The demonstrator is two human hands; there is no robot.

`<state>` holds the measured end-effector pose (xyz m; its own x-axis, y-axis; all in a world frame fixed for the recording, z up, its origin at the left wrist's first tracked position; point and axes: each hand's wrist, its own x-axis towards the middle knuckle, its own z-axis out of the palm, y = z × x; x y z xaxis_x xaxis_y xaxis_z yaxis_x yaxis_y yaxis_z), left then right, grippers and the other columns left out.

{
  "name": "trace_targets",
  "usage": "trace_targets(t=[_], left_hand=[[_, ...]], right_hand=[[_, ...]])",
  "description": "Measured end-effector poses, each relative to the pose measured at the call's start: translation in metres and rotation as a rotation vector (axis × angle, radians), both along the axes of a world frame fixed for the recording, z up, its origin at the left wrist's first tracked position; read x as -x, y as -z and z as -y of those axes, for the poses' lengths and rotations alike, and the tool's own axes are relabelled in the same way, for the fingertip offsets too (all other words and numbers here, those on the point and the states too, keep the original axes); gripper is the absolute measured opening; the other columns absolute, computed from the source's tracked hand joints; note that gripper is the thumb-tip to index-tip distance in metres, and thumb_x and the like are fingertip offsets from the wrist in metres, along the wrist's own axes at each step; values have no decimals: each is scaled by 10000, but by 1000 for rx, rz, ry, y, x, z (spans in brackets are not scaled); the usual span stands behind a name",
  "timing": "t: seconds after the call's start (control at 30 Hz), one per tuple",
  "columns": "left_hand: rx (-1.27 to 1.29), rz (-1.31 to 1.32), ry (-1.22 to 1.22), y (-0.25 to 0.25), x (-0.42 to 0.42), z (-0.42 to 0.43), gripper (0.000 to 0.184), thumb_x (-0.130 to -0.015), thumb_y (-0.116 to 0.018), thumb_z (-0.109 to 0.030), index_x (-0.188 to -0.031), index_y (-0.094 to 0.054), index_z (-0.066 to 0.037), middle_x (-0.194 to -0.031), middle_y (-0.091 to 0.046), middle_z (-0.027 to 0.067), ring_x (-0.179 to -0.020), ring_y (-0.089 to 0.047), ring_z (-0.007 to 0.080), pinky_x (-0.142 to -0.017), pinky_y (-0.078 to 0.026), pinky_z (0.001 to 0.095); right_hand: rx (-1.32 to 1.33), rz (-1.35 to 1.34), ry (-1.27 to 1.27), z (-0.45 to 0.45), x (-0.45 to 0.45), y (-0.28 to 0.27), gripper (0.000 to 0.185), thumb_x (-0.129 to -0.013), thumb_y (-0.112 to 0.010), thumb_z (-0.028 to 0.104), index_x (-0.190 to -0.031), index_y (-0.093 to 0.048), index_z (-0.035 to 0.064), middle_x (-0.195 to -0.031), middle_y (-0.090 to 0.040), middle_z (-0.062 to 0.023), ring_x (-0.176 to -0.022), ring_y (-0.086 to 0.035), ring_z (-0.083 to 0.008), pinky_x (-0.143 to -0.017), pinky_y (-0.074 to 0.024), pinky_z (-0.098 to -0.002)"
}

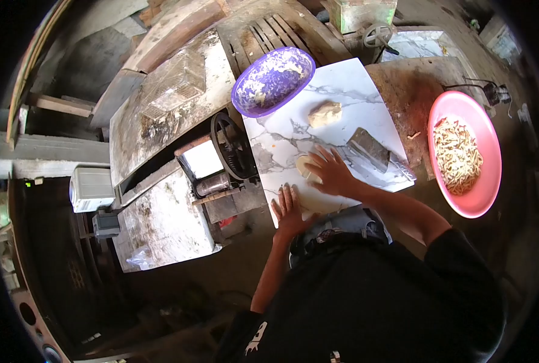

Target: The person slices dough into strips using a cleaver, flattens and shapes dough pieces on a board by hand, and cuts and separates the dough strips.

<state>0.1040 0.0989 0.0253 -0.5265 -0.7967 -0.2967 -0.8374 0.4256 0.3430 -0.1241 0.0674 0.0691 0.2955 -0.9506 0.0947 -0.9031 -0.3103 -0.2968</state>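
My right hand lies flat with fingers spread on the marble-patterned board, its fingertips over a small pale piece of dough that is partly covered. Closer to the board's near edge, my left hand rests palm down with its fingers stretched out. Between the hands and my body a pale, flat patch shows, perhaps dough; my arms hide part of it. Beyond my right hand sits a thick lump of dough. A wide, dark metal blade like a cleaver lies to the right of it.
A purple basin smeared with pale residue stands at the board's far left corner. On the right, a pink basin holds many dough strips. A hand-wheel roller machine stands left of the board. Farther left are dirty worktables and a white container.
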Motion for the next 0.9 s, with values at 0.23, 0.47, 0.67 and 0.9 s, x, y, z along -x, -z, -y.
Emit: trace_targets(t=[0.23, 0.47, 0.67, 0.9], left_hand=[[77, -117, -194, -18, 28, 1, 970, -874, -558, -584, -1506, -149, 28, -1583, -89, 236, -1476, -44, 383, -1134, -22, 616], [241, -377, -220, 1, 48, 56, 564, -1013, -391, -285, -1425, -308, 90, -1471, -310, 320, -1387, -269, 460, -1145, -216, 492], [290, -258, -191, 21, 66, 79, 558, -1005, -395, -258, -1416, -310, 110, -1470, -306, 328, -1405, -238, 457, -1164, -199, 481], [341, -125, -189, 15, 102, 66, 667, -987, -390, -357, -1455, -245, 96, -1532, -214, 291, -1448, -165, 408, -1182, -144, 450]], right_hand=[[28, -194, -114, -34, 30, -15, 680, -773, -726, 406, -1358, -479, 162, -1373, -477, -103, -1352, -370, -346, -1114, -248, -571], [270, 5, -205, -16, 38, 28, 543, -757, -708, 278, -1254, -539, 141, -1256, -540, -68, -1252, -459, -312, -1064, -334, -531], [104, -1, -302, -42, 66, 8, 569, -716, -740, 234, -1229, -536, 94, -1224, -562, -92, -1212, -495, -275, -1059, -334, -496], [-14, 485, 77, -58, 107, -9, 687, -679, -787, 257, -1252, -488, 26, -1224, -556, -160, -1163, -521, -334, -1029, -378, -456]])
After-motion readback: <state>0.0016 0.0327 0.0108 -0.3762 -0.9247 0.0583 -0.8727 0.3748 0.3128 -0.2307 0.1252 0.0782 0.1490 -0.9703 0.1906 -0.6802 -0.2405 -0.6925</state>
